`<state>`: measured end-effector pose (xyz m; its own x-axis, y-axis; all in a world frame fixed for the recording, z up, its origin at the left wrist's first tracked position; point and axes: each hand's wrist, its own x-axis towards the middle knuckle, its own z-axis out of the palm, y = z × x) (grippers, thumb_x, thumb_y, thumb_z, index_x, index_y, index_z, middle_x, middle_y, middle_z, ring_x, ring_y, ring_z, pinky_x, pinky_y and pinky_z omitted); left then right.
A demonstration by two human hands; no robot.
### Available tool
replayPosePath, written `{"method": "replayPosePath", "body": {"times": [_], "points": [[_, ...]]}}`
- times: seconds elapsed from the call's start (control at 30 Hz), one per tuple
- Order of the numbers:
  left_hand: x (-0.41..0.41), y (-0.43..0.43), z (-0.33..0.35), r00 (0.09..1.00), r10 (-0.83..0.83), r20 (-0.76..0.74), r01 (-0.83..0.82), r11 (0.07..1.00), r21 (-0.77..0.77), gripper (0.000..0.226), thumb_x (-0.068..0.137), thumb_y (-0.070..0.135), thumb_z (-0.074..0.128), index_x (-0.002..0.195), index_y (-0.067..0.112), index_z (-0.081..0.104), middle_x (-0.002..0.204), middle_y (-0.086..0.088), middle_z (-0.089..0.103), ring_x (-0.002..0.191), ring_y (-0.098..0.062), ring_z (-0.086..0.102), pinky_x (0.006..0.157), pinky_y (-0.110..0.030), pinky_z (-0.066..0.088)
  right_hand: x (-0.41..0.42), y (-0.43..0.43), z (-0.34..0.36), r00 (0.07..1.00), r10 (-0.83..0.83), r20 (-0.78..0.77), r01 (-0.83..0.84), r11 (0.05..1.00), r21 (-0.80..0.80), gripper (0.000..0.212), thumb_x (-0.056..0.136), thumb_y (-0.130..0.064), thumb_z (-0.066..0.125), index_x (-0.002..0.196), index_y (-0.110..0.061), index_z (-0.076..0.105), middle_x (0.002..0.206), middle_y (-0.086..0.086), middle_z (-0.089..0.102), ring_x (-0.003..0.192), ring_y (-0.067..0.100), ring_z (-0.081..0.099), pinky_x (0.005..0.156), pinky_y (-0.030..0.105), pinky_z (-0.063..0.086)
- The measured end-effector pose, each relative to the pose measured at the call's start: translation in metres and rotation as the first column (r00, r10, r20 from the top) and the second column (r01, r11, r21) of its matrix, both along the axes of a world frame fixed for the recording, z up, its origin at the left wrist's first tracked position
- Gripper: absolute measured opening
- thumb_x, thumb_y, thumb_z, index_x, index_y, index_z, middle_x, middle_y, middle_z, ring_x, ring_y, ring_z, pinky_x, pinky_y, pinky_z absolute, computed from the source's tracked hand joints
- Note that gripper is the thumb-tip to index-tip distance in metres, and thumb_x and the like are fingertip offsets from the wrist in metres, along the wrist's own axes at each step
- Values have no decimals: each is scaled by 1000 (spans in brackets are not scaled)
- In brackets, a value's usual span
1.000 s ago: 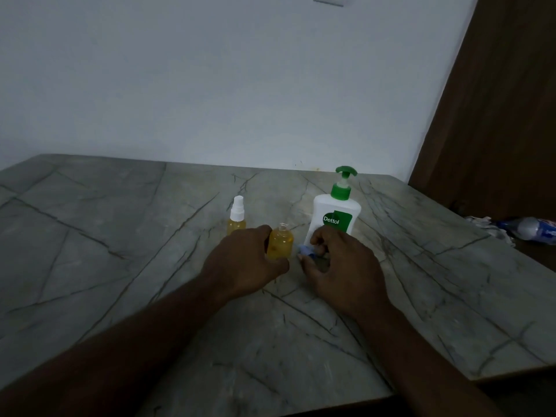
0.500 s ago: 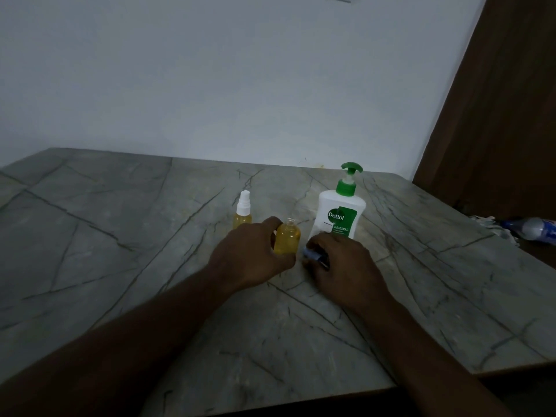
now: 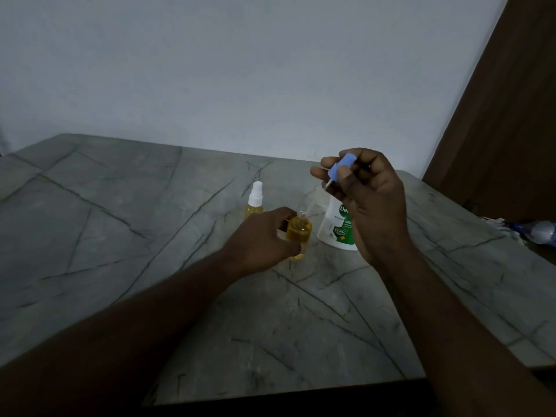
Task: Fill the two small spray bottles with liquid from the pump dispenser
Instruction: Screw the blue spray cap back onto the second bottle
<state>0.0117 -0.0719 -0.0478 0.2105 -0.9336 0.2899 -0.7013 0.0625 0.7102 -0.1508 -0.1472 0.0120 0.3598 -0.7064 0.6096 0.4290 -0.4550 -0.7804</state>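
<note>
Now | uncapped bottle (image 3: 299,233) in left fingers (image 3: 278,213) | cap (image 3: 341,165) in right fingers (image 3: 344,182)

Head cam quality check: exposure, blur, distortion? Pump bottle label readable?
Head view: dim and underexposed, no glare; wide-angle lean on the door edge; right hand and its blue spray cap slightly soft; pump bottle label half hidden behind that hand, only fragments readable.

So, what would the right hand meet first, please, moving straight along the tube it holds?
The right hand would probably reach the open bottle that the left hand grips; depth is unclear.
</note>
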Motion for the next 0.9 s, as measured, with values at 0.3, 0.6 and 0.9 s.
{"method": "replayPosePath", "body": {"times": [0.3, 0.6, 0.9], "points": [[1, -1, -1, 1000, 7, 19, -7, 1000, -15, 49, 83, 34, 78, 127, 26, 61, 121, 7, 68, 107, -10, 63, 94, -38, 53, 9, -1, -4, 999, -40, 21, 38, 997, 68, 24, 102, -5, 51, 126, 0, 52, 113, 17, 71, 102, 32, 74, 85, 33, 58], [-1, 0, -1, 999, -7, 34, 8, 999, -33, 42, 79, 35, 80, 118, 29, 65, 114, 12, 68, 89, -5, 65, 77, -31, 54, 17, 0, -19, 976, -102, -194, 100, 995, -16, 12, 97, 6, 56, 108, 3, 55, 107, 19, 73, 97, 27, 74, 85, 37, 60], [1, -1, -4, 1000, -8, 23, 9, 999, -36, 48, 80, 36, 81, 123, 29, 63, 117, 11, 68, 99, -6, 64, 88, -34, 53, 4, 4, 10, 991, -123, -47, 120, 991, -52, 16, 100, 0, 54, 116, 4, 51, 107, 20, 72, 97, 29, 75, 85, 39, 60]]}}
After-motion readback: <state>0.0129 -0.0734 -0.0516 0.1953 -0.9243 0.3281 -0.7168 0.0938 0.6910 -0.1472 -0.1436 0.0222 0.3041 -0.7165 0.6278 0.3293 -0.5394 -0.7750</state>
